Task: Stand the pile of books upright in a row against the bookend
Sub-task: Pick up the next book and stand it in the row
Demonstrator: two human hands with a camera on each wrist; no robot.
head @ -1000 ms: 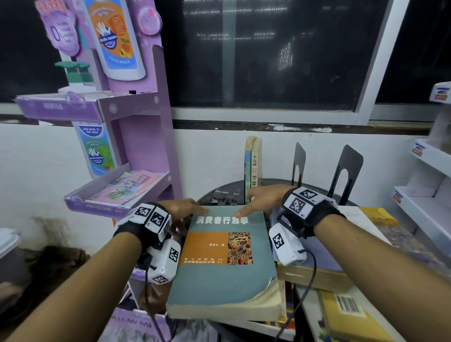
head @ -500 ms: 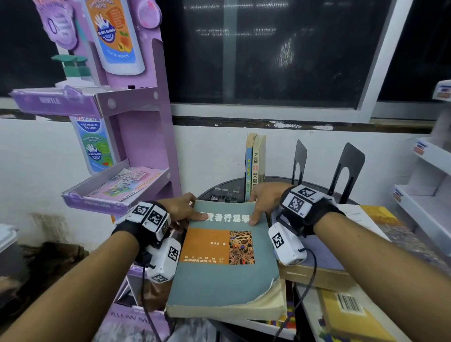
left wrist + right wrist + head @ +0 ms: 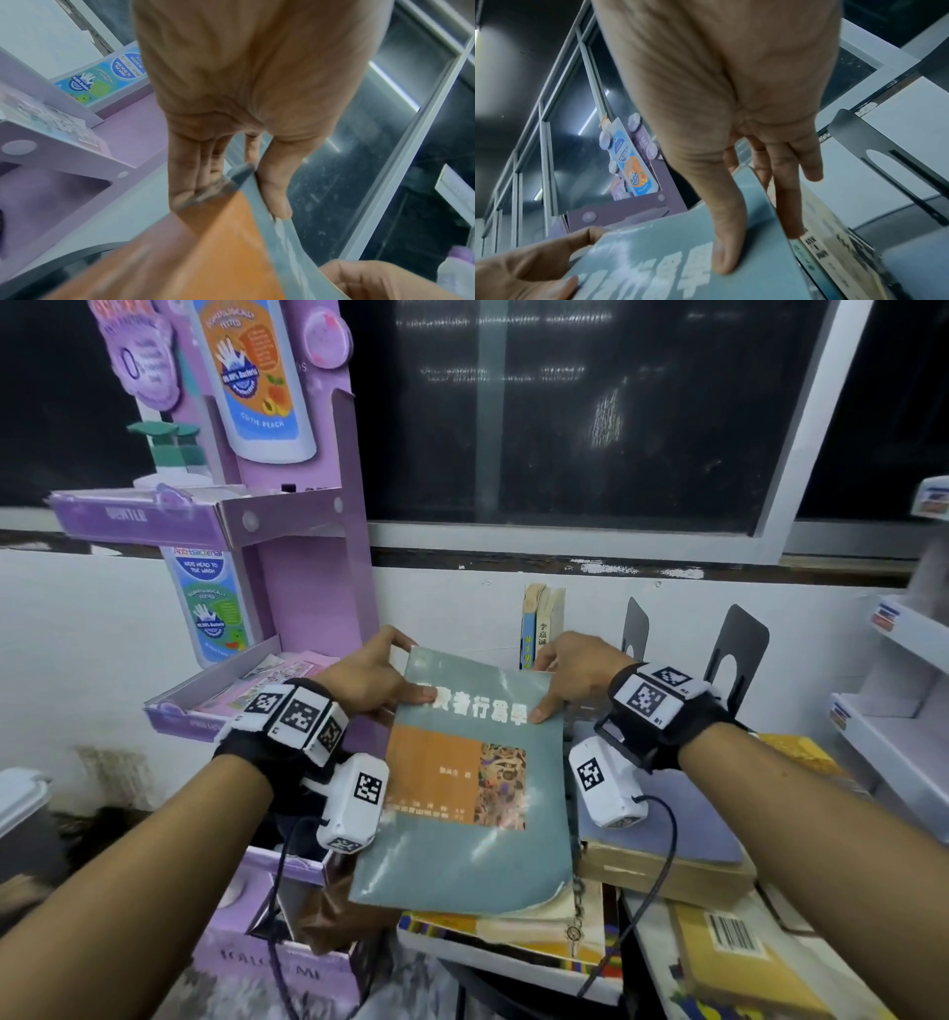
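Note:
A grey-green book (image 3: 462,793) with an orange panel is tilted up at its far end over the pile of books (image 3: 518,932). My left hand (image 3: 382,680) pinches its far left corner, thumb on the cover, fingers behind; the left wrist view shows the same grip on the grey-green book (image 3: 231,233). My right hand (image 3: 557,683) grips the far right corner, thumb on the grey-green book (image 3: 680,253). Two books (image 3: 542,621) stand upright behind it. Two black bookends (image 3: 737,649) stand at the right.
A purple cardboard display rack (image 3: 287,546) with leaflets stands close on the left. More flat books (image 3: 662,845) lie at the right, one with a barcode (image 3: 734,937). White shelves (image 3: 904,701) line the far right. A dark window (image 3: 565,413) is behind.
Both hands have lifted the book's far end off the pile and shifted their hold to its far corners, thumbs on the cover. The near edge stays low.

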